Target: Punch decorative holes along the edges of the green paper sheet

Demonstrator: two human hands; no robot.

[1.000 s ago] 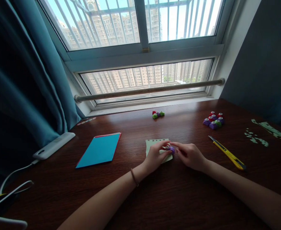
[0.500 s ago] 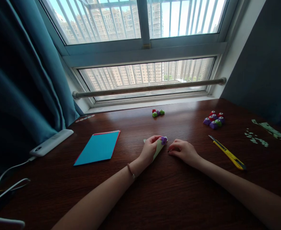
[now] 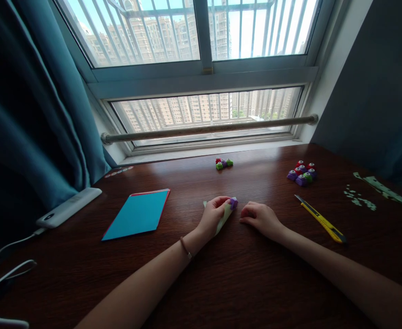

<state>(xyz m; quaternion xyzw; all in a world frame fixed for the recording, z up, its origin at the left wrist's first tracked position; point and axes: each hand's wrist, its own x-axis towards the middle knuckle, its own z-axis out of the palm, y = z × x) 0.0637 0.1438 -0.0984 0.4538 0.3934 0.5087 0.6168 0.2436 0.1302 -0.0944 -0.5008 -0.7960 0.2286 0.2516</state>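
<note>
In the head view my left hand (image 3: 214, 214) is closed round a pale green paper piece (image 3: 224, 218) and a small purple craft punch (image 3: 233, 203) at its upper end. Just to the right, my right hand (image 3: 259, 218) rests low over the table with fingers bent and thumb close to the fingertips. Whether anything small sits between those fingertips is too small to tell. The two hands do not touch.
Blue and red sheets (image 3: 137, 214) lie at left, near a white power bank (image 3: 69, 208) with a cable. Small punches stand at back centre (image 3: 223, 163) and right (image 3: 302, 173). A yellow cutter (image 3: 322, 219), pale green bits (image 3: 359, 198) and a paper strip (image 3: 386, 188) lie right.
The view has shifted slightly, so the things on the table appear a little further left. Both hands keep nearly the same pose, the left still on the paper and purple punch.
</note>
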